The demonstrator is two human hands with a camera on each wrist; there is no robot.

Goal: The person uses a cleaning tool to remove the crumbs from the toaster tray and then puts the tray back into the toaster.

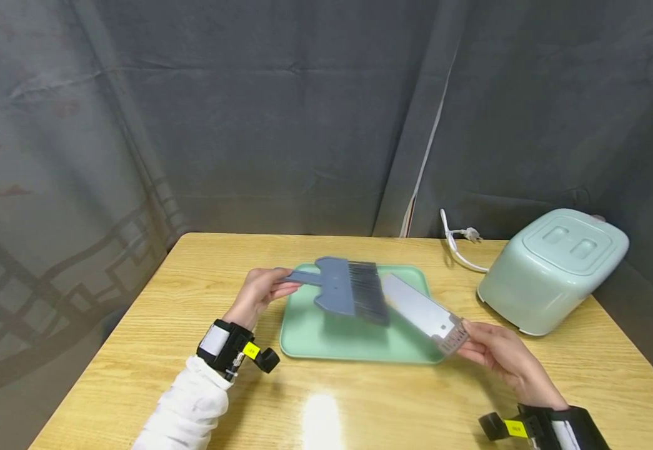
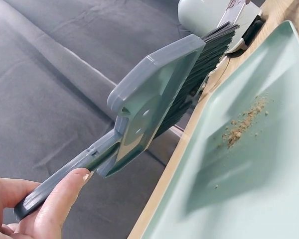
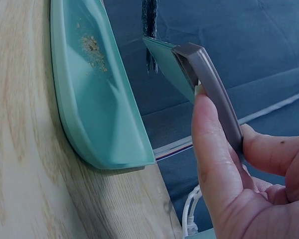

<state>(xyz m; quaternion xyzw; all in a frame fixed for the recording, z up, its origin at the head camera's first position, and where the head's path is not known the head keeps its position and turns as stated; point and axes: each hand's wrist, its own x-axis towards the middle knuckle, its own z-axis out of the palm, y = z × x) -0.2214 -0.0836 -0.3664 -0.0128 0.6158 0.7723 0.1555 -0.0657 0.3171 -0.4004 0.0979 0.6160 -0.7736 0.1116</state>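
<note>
My left hand (image 1: 259, 292) grips the handle of a grey-blue hand brush (image 1: 344, 289) with dark bristles (image 2: 202, 74), held above a mint-green tray (image 1: 326, 340). My right hand (image 1: 492, 350) pinches the grey handle end of a small dustpan (image 1: 423, 308), whose pale blade slants up toward the bristles. In the right wrist view, fingers (image 3: 214, 144) and thumb clamp the dustpan's grey rim (image 3: 214, 89). A small patch of brown crumbs (image 2: 244, 122) lies on the tray floor (image 3: 92, 47).
A mint-green toaster (image 1: 553, 269) lies tipped at the right of the wooden table (image 1: 416, 406), its white cord and plug (image 1: 461, 240) trailing toward the back. Dark curtain surrounds the table. Both wrists wear black camera straps.
</note>
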